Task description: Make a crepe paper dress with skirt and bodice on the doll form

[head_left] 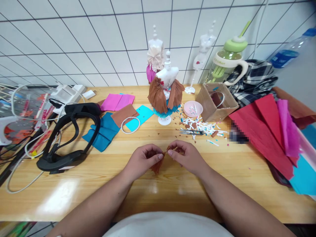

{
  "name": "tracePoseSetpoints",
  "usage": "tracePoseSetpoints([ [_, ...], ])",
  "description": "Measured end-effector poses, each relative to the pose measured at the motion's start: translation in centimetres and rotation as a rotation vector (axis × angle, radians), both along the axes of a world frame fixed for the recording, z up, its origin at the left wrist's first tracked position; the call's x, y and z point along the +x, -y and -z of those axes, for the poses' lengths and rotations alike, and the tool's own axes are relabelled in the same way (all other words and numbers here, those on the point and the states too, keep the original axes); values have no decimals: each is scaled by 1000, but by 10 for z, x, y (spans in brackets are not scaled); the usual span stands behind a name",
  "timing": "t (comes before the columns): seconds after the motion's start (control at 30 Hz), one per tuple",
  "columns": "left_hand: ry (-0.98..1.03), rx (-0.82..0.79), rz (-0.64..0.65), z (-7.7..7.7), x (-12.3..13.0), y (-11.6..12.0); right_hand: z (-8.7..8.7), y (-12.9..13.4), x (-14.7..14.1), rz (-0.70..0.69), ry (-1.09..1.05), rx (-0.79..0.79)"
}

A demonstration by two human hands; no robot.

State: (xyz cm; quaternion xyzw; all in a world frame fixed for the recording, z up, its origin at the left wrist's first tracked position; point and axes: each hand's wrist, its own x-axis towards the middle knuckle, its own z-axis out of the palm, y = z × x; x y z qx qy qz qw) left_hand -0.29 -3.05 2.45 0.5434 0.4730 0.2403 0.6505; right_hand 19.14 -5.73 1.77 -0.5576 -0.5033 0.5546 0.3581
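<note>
My left hand and my right hand meet above the table, both pinching a gathered piece of brown crepe paper. Its fringed lower part hangs below my left fingers, while the pinched top lies between both thumbs and forefingers. Beyond my hands stands a small white mannequin with brown ruffled paper on both sides and a blue fringe beneath. To its right lie small scissors among white paper scraps.
A black head strap, folded blue paper and a white ring are on the left. At right are a pink dish, a cardboard box and red paper. Two more mannequins stand behind.
</note>
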Motion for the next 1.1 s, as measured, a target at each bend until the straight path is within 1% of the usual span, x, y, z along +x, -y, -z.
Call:
tracePoseSetpoints([
  [0.1,33,-26,-25,1,0,-1,2,-2,1,39,-45,-39],
  [0.23,180,-106,-142,3,-1,-2,2,-1,2,76,-262,-141],
  [0.33,210,-71,-224,5,-1,-2,4,2,-5,40,-394,-203],
  [0.43,203,-54,-249,6,1,-1,7,4,-14,23,-452,-220],
  [0.5,264,-112,-281,7,1,0,9,4,-16,44,-497,-189],
  [0.57,376,-221,-319,7,2,0,8,3,-15,41,-569,-195],
  [0.63,478,-343,-340,6,1,-1,6,3,-12,15,-636,-257],
  [0.7,545,-435,-333,5,1,-2,4,2,-10,9,-674,-323],
  [0.8,601,-509,-301,4,1,-2,5,2,-10,74,-684,-337],
  [0.87,619,-512,-284,5,2,-2,8,1,-12,128,-666,-318],
  [0.97,610,-441,-255,8,3,0,12,1,-14,161,-581,-261],
  [1.03,580,-373,-216,10,3,1,14,1,-15,142,-480,-188],
  [1.1,525,-329,-185,10,3,2,13,1,-16,96,-396,-115],
])
